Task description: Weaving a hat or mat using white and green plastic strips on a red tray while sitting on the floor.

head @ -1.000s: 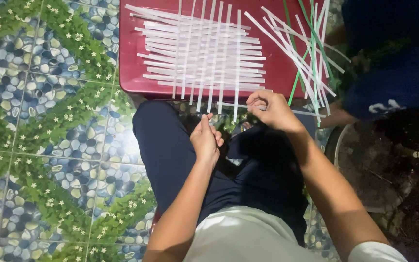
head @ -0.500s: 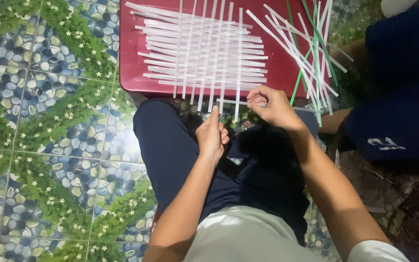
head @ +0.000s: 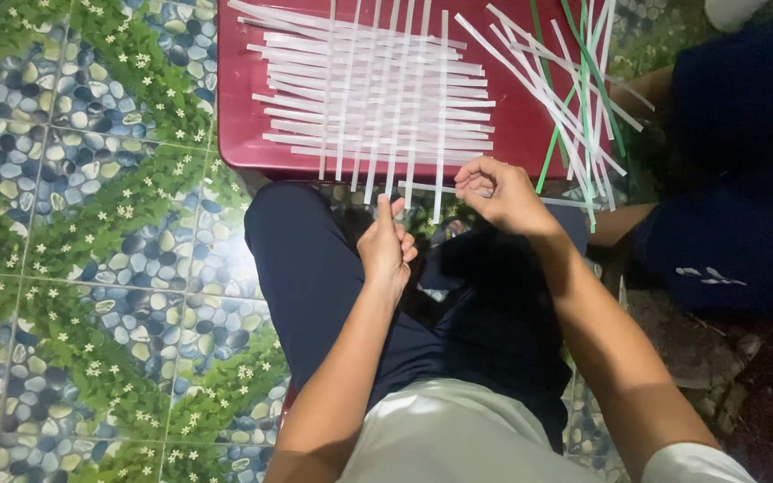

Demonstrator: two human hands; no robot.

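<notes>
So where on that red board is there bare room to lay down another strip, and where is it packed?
The red board is bare along its left edge, beside the woven white strips, and in a narrow gap right of them. The right side is crowded with loose white and green strips. The right hand and left hand fill the near edge.

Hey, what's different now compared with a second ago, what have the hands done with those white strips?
Little changed. The left hand rose slightly toward the hanging ends of the upright white strips, fingers now straighter. The right hand keeps pinching a horizontal strip at the mat's near edge. The woven mat and the red tray stayed put.
</notes>
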